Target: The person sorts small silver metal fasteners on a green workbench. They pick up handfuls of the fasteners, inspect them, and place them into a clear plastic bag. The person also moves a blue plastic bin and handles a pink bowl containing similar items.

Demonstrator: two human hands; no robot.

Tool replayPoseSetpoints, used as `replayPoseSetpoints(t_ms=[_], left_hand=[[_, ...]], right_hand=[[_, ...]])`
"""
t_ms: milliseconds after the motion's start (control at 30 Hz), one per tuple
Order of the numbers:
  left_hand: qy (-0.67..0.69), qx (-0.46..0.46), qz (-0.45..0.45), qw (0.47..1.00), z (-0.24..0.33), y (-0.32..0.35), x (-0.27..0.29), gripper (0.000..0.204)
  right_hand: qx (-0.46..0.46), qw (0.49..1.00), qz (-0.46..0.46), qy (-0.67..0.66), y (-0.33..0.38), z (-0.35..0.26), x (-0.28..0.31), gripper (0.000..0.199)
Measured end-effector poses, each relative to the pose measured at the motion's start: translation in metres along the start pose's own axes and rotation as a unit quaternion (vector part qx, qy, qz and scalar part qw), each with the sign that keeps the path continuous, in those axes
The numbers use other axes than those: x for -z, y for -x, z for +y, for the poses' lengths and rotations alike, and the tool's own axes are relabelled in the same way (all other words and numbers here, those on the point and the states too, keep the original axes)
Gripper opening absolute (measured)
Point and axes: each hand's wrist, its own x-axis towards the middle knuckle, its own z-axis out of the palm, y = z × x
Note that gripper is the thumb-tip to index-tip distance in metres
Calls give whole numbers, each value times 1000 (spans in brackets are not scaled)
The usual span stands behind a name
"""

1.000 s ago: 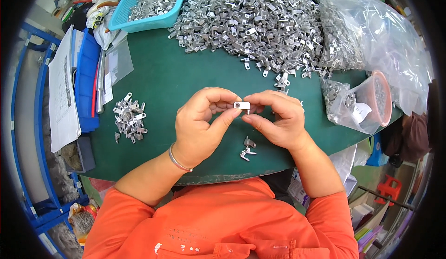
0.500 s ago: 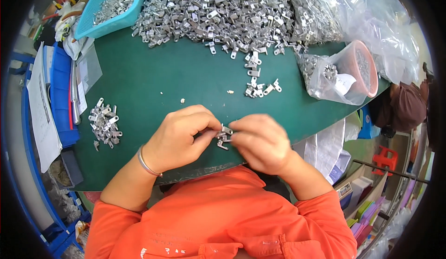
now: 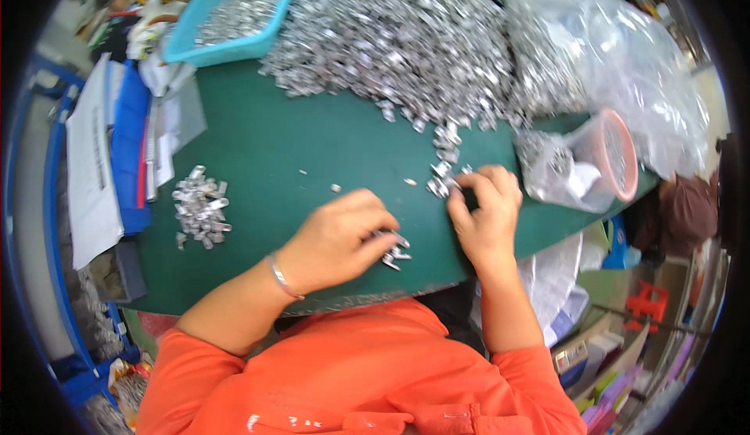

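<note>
My left hand [image 3: 344, 240], a metal bangle at its wrist, is closed in a pinch on a small metal bracket near the table's front edge. A few more small silvery brackets [image 3: 397, 255] show by its fingertips; the fingers partly hide them. Farther right and forward, my right hand [image 3: 491, 210] reaches a small cluster of brackets [image 3: 441, 183], thumb and forefinger closed round one at its edge. A large heap of the same brackets [image 3: 406, 52] covers the far side of the table. Off to the left sits a smaller pile [image 3: 201, 208].
The green tabletop [image 3: 273, 146] bears a blue basket [image 3: 183, 48] of metal parts at far left. At right, a pink-rimmed tub [image 3: 625, 154] lies tipped in a clear bag, below big plastic bags [image 3: 625, 52]. Papers [image 3: 94, 169] and a blue bin [image 3: 131, 162] flank the left edge.
My right hand has left the brackets by my left hand and moved right and forward to the small cluster. The view has shifted slightly; my left hand stays at its brackets.
</note>
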Motion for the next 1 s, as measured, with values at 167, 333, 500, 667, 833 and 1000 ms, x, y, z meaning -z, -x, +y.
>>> replayPoseSetpoints(t_ms=[167,333,500,667,833,1000], left_hand=[[64,62,17,996,5,-1,-4,19],[238,78,52,967,3,0,-6,27],[344,145,59,926,1,4,-7,22],[285,99,52,952,-3,2,-6,22],[293,115,73,946,-1,1,-6,25],[286,120,91,946,-1,0,-6,23]], right_hand=[[-4,991,80,-105,3,-14,7,16],[104,961,65,-248,-2,-50,5,21],[113,948,73,-287,2,-48,-8,22],[87,932,81,-342,7,-45,-13,29],[54,924,73,-370,11,-46,-16,28],[54,932,-12,-358,10,-41,-4,22]])
